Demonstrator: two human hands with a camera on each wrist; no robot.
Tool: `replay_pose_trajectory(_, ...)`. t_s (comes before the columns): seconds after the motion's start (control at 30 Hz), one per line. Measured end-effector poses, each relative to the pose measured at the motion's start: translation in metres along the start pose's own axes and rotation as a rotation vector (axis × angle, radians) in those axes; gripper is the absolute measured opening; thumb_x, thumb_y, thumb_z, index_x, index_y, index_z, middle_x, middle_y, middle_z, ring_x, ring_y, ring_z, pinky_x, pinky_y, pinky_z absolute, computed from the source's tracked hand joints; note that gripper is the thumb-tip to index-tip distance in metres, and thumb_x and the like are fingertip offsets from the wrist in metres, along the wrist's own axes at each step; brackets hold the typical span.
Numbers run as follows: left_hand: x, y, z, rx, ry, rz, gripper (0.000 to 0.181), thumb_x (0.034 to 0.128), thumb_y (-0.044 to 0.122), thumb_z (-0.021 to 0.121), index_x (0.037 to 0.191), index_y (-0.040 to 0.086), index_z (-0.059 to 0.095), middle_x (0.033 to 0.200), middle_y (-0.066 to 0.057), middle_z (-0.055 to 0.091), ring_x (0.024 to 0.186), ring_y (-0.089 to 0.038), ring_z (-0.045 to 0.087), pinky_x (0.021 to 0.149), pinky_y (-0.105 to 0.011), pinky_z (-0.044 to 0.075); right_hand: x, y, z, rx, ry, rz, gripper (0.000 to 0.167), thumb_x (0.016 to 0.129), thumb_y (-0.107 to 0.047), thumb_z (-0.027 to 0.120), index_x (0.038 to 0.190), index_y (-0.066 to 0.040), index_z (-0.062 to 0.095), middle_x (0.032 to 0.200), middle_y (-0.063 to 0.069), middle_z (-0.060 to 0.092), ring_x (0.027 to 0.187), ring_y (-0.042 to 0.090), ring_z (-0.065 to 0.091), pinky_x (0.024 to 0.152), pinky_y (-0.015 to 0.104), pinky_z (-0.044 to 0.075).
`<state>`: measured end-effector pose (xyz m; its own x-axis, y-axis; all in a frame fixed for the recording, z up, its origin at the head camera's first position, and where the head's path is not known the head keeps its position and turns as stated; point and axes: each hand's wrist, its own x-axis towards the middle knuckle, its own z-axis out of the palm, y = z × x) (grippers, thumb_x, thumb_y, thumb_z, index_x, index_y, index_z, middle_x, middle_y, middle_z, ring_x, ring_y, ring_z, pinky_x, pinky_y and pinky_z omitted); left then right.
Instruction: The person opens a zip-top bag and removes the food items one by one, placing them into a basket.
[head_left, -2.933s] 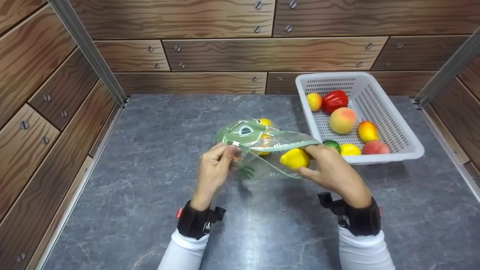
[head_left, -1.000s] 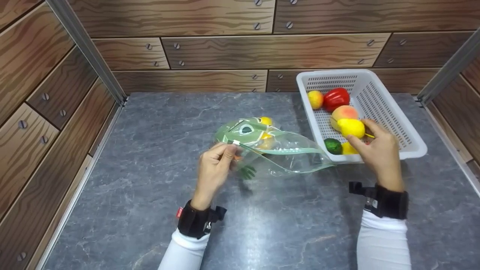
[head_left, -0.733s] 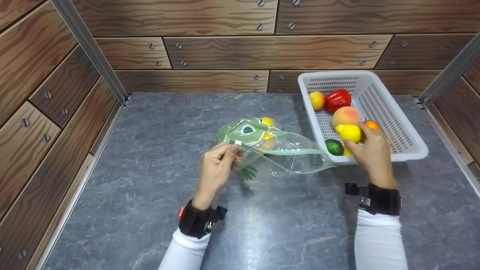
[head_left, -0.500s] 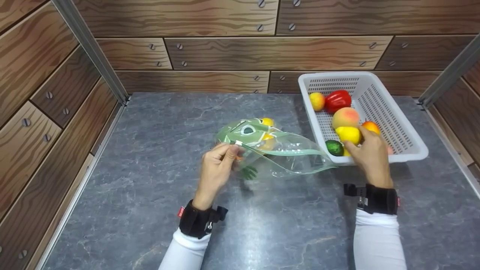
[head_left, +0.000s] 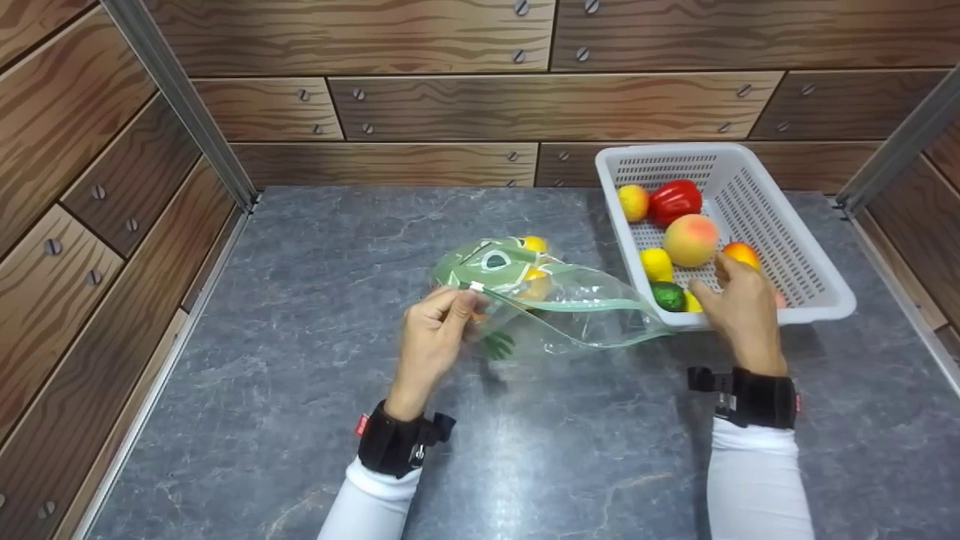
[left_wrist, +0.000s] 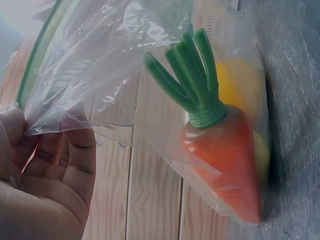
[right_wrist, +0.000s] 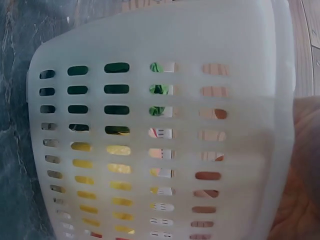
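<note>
My left hand (head_left: 431, 337) pinches the corner of a clear zip bag (head_left: 592, 307) with a green print, beside its white slider. The bag's mouth gapes toward the basket. Inside lie a toy carrot (left_wrist: 220, 155) with a green top and yellow-orange fruit (head_left: 534, 281). My right hand (head_left: 742, 307) reaches over the near wall of a white basket (head_left: 814, 307), thumb and fingers apart, holding nothing. A yellow pear (head_left: 656, 265) lies by the basket's left wall, near a dark green fruit (head_left: 667, 296). The right wrist view shows mostly the basket's slotted wall.
The basket also holds a red bell pepper (head_left: 675, 202), a peach (head_left: 691, 240), a yellow-orange fruit (head_left: 633, 202) and a red-yellow mango (head_left: 741, 255). More fruit is partly hidden behind my right hand. Wood-patterned walls enclose the grey marbled table (head_left: 337, 247).
My right hand has carried the yellow pear from the bag's mouth into the basket and let it go; it now lies farther left there. My left hand has stayed on the bag's corner.
</note>
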<state>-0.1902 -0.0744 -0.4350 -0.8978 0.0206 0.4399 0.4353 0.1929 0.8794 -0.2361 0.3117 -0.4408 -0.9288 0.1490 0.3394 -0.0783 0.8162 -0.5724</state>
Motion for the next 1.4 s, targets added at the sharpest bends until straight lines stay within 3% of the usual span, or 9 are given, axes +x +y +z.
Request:
replay_pose_trajectory(0.13, 0.0, 0.0, 0.0, -0.004, -0.003, -0.005, 0.027, 0.1052, 0.019, 0.06, 0.093, 0.002, 0.077, 0.083, -0.011, 0.072, 0.058, -0.022, 0.062, 0.053, -0.027, 0.056, -0.002, -0.007, -0.006, 0.018, 0.011, 0.007, 0.048, 0.091, -0.007, 0.071, 0.132, 0.015, 0.059, 0.121, 0.038, 0.064, 0.109, 0.054, 0.062, 0.096, 0.064, 0.048)
replay_pose_trajectory(0.27, 0.0, 0.0, 0.0, 0.004, 0.003, 0.002, 0.03, 0.1052, 0.023, 0.06, 0.092, 0.003, 0.078, 0.08, -0.011, 0.071, 0.057, -0.023, 0.062, 0.053, -0.026, 0.055, -0.006, -0.02, -0.013, 0.097, 0.112, -0.038, 0.04, 0.09, -0.002, 0.073, 0.127, 0.012, 0.065, 0.122, 0.033, 0.067, 0.107, 0.05, 0.068, 0.092, 0.028, 0.057)
replay_pose_trajectory(0.37, 0.0, 0.0, -0.001, 0.01, 0.007, 0.011, 0.03, 0.105, 0.023, 0.061, 0.092, 0.003, 0.078, 0.079, -0.011, 0.07, 0.057, -0.025, 0.063, 0.053, -0.024, 0.053, -0.011, -0.032, -0.019, 0.18, 0.201, -0.089, 0.035, 0.088, 0.003, 0.073, 0.122, 0.009, 0.07, 0.12, 0.029, 0.07, 0.101, 0.012, 0.074, 0.081, 0.0, 0.046)
replay_pose_trajectory(0.5, -0.001, -0.001, -0.001, 0.007, 0.009, 0.009, 0.027, 0.1049, 0.019, 0.061, 0.092, 0.003, 0.078, 0.08, -0.01, 0.071, 0.057, -0.025, 0.063, 0.052, -0.023, 0.052, -0.02, -0.052, -0.029, 0.298, 0.27, -0.18, 0.033, 0.087, 0.009, 0.073, 0.12, 0.007, 0.072, 0.119, 0.026, 0.072, 0.096, -0.022, 0.057, 0.083, 0.001, 0.047)
replay_pose_trajectory(0.63, -0.001, -0.001, -0.001, 0.003, 0.012, 0.003, 0.025, 0.1046, 0.017, 0.062, 0.091, 0.003, 0.078, 0.079, -0.01, 0.07, 0.057, -0.026, 0.063, 0.052, -0.022, 0.051, -0.032, -0.075, -0.038, 0.388, 0.274, -0.331, 0.034, 0.083, 0.018, 0.074, 0.116, 0.008, 0.073, 0.115, 0.025, 0.073, 0.101, -0.009, 0.065, 0.09, 0.009, 0.051)
replay_pose_trajectory(0.8, 0.0, -0.002, -0.001, 0.0, 0.018, 0.009, 0.025, 0.1044, 0.016, 0.062, 0.09, 0.004, 0.078, 0.077, -0.01, 0.07, 0.057, -0.027, 0.063, 0.052, -0.023, 0.052, -0.043, -0.1, -0.042, 0.476, 0.238, -0.633, 0.021, 0.08, 0.015, 0.076, 0.101, 0.009, 0.075, 0.099, 0.024, 0.075, 0.098, 0.004, 0.071, 0.092, 0.015, 0.054)
replay_pose_trajectory(0.93, 0.0, -0.001, -0.001, 0.009, 0.02, 0.015, 0.027, 0.1047, 0.02, 0.062, 0.09, 0.004, 0.078, 0.08, -0.009, 0.071, 0.057, -0.026, 0.063, 0.053, -0.025, 0.053, -0.049, -0.112, -0.036, 0.528, 0.107, -0.801, 0.015, 0.084, 0.008, 0.075, 0.099, 0.008, 0.076, 0.095, 0.021, 0.076, 0.095, 0.012, 0.072, 0.093, 0.017, 0.055)
replay_pose_trajectory(1.13, 0.0, 0.0, -0.001, 0.013, 0.02, 0.025, 0.029, 0.1047, 0.023, 0.061, 0.09, 0.004, 0.078, 0.077, -0.009, 0.069, 0.057, -0.026, 0.063, 0.054, -0.025, 0.053, -0.051, -0.117, -0.023, 0.395, -0.125, -0.842, 0.038, 0.077, 0.02, 0.076, 0.107, -0.002, 0.077, 0.101, 0.009, 0.078, 0.087, 0.018, 0.071, 0.089, 0.011, 0.052)
replay_pose_trajectory(1.4, 0.0, -0.002, 0.002, -0.002, 0.011, 0.049, 0.024, 0.1038, 0.016, 0.062, 0.091, 0.004, 0.079, 0.078, -0.009, 0.071, 0.057, -0.026, 0.064, 0.056, -0.024, 0.053, -0.051, -0.119, -0.01, 0.234, -0.193, -0.815, 0.031, 0.081, 0.016, 0.076, 0.106, -0.003, 0.079, 0.095, 0.004, 0.079, 0.079, 0.017, 0.074, 0.079, 0.016, 0.058)
